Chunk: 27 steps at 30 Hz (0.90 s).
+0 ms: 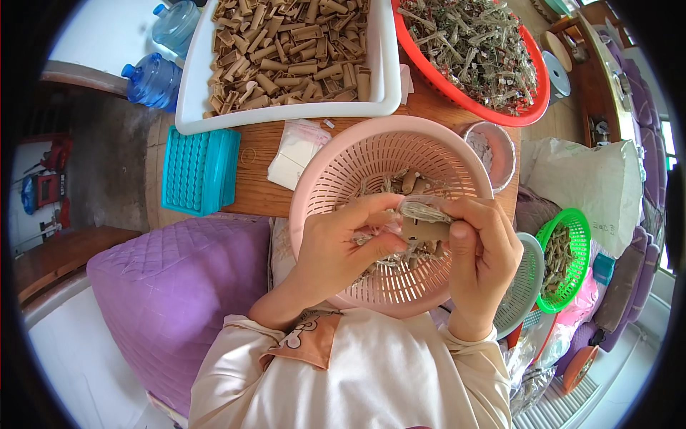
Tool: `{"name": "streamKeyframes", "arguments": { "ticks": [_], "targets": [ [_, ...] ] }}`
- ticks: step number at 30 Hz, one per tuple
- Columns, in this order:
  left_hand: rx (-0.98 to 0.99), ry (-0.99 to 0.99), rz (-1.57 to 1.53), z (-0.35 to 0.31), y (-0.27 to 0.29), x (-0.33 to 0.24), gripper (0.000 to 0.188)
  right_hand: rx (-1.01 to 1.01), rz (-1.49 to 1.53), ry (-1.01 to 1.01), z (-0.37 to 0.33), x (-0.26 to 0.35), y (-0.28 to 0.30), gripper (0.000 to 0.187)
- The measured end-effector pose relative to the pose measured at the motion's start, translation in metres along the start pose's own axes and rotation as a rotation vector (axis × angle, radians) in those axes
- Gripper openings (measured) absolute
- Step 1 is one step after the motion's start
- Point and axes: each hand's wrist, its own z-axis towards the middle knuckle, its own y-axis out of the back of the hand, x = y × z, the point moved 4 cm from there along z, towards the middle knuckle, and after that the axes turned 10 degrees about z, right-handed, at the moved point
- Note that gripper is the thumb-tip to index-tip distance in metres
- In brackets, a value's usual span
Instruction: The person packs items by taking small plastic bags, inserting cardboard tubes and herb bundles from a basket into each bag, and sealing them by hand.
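Observation:
Over the pink basket [325, 164], my two hands come together. Between the fingertips of my left hand [346, 232] is a coiled bundle of clear wire [423, 210]. My right hand [482, 247] pinches a tan plastic casing [427, 230] with small slots, thumb on its edge, and its index finger reaches the wire's other end. Wire and casing lie against each other; whether they are joined I cannot tell. More tan casings [411, 180] and wire bundles lie in the basket below, partly hidden by my hands.
Behind stand a white tub [286, 109] of tan casings and a red basket [532, 86] of wire bundles. A small pink container [506, 154], white packets [296, 154] and stacked teal trays [196, 171] surround the basket. At right is a green basket [582, 250].

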Motion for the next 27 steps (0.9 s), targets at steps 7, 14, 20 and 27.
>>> {"name": "streamKeyframes", "arguments": {
  "ticks": [7,14,20,27],
  "targets": [
    [0.009,-0.14,0.011,0.001,-0.006,-0.007,0.047,-0.011,0.02,-0.083,-0.002,0.003,0.002,0.008],
    [-0.149,-0.38,0.248,0.001,-0.005,-0.021,0.047,0.046,-0.105,-0.138,0.003,0.004,0.003,0.006],
    [-0.089,-0.438,0.432,0.006,-0.008,-0.032,0.044,0.134,-0.211,0.022,0.011,0.016,0.001,0.011],
    [0.042,-0.157,0.095,0.015,-0.013,-0.012,0.047,-0.041,-0.013,-0.062,0.015,0.002,-0.007,0.02]
  ]
}}
